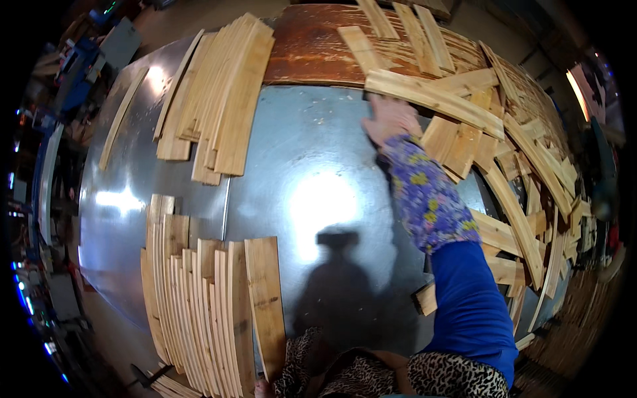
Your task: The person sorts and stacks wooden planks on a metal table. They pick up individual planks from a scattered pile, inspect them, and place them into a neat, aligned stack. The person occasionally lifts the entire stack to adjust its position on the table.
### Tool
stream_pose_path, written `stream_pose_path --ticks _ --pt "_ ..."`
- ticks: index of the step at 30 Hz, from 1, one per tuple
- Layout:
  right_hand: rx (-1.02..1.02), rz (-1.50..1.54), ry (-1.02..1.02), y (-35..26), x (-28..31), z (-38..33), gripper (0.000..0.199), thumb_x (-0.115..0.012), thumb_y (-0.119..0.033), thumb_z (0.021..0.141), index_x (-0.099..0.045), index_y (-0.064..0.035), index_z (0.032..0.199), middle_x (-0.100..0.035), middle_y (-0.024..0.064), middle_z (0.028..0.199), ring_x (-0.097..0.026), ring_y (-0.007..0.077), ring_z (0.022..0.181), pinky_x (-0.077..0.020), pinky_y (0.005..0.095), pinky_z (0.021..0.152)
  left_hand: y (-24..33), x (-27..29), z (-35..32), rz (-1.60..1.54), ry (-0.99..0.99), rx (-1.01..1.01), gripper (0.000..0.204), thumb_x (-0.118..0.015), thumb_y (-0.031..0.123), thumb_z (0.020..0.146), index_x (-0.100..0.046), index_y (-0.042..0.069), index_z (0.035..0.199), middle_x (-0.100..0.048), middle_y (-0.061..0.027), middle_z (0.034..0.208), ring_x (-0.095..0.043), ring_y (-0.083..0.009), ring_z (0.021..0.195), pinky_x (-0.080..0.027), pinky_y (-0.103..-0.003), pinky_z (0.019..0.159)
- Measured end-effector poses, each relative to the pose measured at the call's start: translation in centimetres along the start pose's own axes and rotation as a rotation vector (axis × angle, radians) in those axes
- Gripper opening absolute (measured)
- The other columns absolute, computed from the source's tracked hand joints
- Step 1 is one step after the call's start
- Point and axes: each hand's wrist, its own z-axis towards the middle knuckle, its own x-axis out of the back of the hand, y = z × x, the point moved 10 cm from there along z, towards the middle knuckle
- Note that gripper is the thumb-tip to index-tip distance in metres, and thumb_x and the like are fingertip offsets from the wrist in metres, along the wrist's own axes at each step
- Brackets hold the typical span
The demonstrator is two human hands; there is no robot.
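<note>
Leftmost, beyond the table, has blue-and-grey machinery, dim and bent near the rim. Faces a broad, shiny grey metal tabletop, with one slim pale wooden strip lying alone at its left side. Just right of that strip, has a row of long pale wooden boards packed side by side, ends uneven. Nearer the body, has a second row of narrow pale boards, then, on its right, a wide knotted pale board. Has the left hand low at the bottom edge, by the near end of that wide board; shows only a small part of it, so cannot tell the fingers' spread or grip. Farther off, has a scuffed reddish-brown wooden panel. Casts a dark shadow on the metal. Has the right hand at the near edge of a long flat pale board, close to its left end; with fingertips partly hidden, cannot tell whether gripping or merely resting. Wears a purple floral cuff over a blue sleeve. Rightmost, has a loose, crisscrossed heap of pale wooden pieces.
</note>
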Motion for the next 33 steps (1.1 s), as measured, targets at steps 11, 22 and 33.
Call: stream_pose_path --ticks 11,22,33 --pt "0.093 0.880 -0.704 -17.6 -6.4 -1.6 0.083 -0.062 -0.062 0.102 -0.055 0.0027 0.154 -0.075 0.0233 0.125 -0.073 0.0354 0.114 -0.0561 0.0470 0.105 -0.7 1.1 -0.4 0.013 0.049 -0.002 0.066 -0.078 0.024 0.094 -0.055 -0.007 0.148 -0.062 -0.0276 0.142 -0.063 -0.0413 0.126 -0.052 -0.050 0.109" --pt "0.207 -0.085 -0.186 8.5 -2.7 5.0 0.100 -0.078 -0.022 0.079 -0.039 -0.0190 0.170 -0.050 0.0266 0.163 -0.048 0.0479 0.151 -0.0415 0.0550 0.125 3.1 0.3 0.7 0.099 0.143 -0.112 0.062 -0.078 0.020 0.093 -0.058 -0.007 0.144 -0.061 -0.0292 0.142 -0.063 -0.0446 0.125 -0.052 -0.053 0.109" --pt "-0.080 0.071 -0.685 11.4 -1.7 -1.0 0.105 -0.071 -0.071 0.086 -0.041 -0.0143 0.169 -0.061 0.0265 0.154 -0.062 0.0414 0.140 -0.0498 0.0515 0.117 24.3 -5.1 1.6 0.333 0.147 -0.953 0.057 -0.078 0.017 0.091 -0.062 -0.007 0.140 -0.061 -0.0308 0.141 -0.062 -0.0479 0.124 -0.051 -0.055 0.108"
